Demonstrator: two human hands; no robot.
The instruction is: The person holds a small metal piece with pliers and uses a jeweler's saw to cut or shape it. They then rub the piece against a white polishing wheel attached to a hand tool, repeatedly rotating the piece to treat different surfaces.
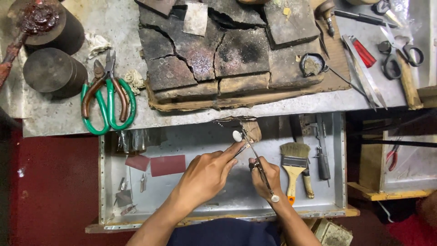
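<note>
Head view: small white oval piece [237, 135] pinched at left hand [207, 175] grip's fingertips.

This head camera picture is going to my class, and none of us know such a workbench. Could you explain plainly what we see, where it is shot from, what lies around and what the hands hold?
The one picture comes from a camera worn on the person's head, looking down. There is no machine, only two bare hands over an open metal drawer under a workbench. The left hand pinches a small pale oval piece. The right hand grips a thin metal hand tool reaching toward that piece; its exact kind is hard to tell. In the drawer lie a paintbrush and reddish sheets. On the bench are cracked, scorched blocks, green-handled pliers, dark round cylinders and scissors.
</note>
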